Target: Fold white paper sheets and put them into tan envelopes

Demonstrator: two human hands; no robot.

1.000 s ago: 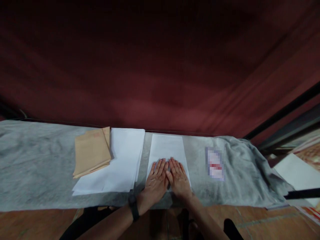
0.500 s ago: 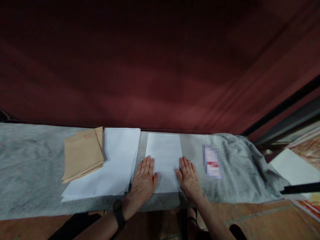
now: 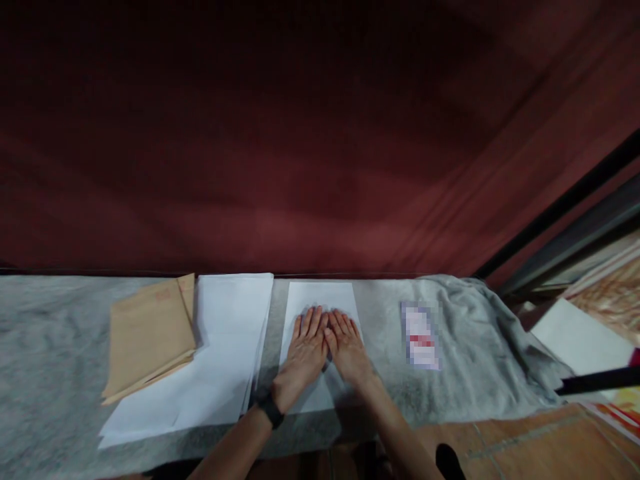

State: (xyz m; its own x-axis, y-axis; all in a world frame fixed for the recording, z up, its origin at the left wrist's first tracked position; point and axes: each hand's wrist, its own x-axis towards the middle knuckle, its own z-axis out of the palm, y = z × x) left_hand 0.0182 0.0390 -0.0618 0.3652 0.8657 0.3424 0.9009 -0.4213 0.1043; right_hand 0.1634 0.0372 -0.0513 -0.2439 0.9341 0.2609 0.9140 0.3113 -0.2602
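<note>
A white sheet of paper [image 3: 320, 293] lies flat on the grey cloth in front of me. My left hand [image 3: 306, 347] rests palm down on its middle, fingers stretched forward and slightly apart. Beside it, my right hand [image 3: 347, 347] also lies flat on the paper, its thumb touching or overlapping the left thumb. Neither hand holds anything. To the left is a stack of white paper [image 3: 227, 353], and brown envelopes [image 3: 150, 330] lie over its left part.
Grey cloth [image 3: 45, 360] covers the long surface, wrinkled at the right end. A small blurred item [image 3: 421, 337] in white, purple and red lies right of the sheet. A dark red panel [image 3: 310, 187] rises behind. Black bars and a white board [image 3: 583, 337] stand at the right.
Both hands have moved inward from the sheet's side edges and now meet at its middle. The view has shifted slightly, so the cloth and papers appear lower.
</note>
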